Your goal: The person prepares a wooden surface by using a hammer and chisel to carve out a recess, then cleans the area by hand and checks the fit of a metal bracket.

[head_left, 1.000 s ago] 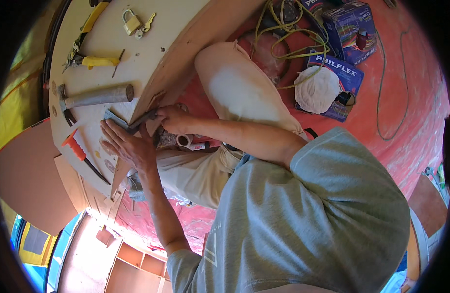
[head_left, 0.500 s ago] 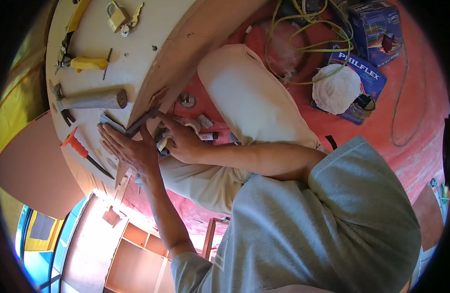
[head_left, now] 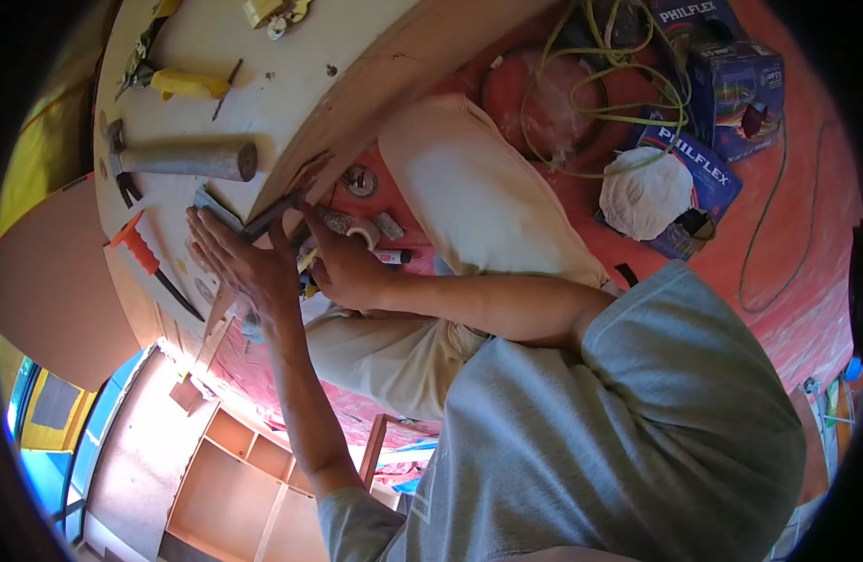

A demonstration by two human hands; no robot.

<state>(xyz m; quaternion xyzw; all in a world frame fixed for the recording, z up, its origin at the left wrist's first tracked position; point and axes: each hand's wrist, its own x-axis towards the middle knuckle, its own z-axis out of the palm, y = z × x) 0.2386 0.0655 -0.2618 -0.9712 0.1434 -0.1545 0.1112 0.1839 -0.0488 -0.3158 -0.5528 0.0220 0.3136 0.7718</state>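
My left hand (head_left: 249, 262) lies on the corner of a pale wooden board (head_left: 291, 42), fingers stretched and thumb bent in. Between thumb and fingers is an L-shaped metal piece (head_left: 275, 215), a dark strip along the board's edge with a lighter grey part on top. My right hand (head_left: 349, 265) is just to the right, its index finger reaching to the strip and the other fingers curled. Something yellow shows beside those curled fingers, too covered to name. Splintered wood (head_left: 309, 171) marks the board's edge beyond the strip.
On the board lie a hammer (head_left: 190, 160), a yellow-handled tool (head_left: 190, 84), a red-handled tool (head_left: 143, 251) and a brass padlock (head_left: 263, 11). Blue boxes (head_left: 738, 98) and a tangled yellow cord (head_left: 628, 84) sit on the red floor (head_left: 778, 206). A wooden shelf frame (head_left: 235, 473) stands lower left.
The view has turned slightly, so the hammer and padlock sit higher and the boxes lower. Both hands stay at the metal piece; my right fingers have shifted slightly, showing more gap beneath the index finger.
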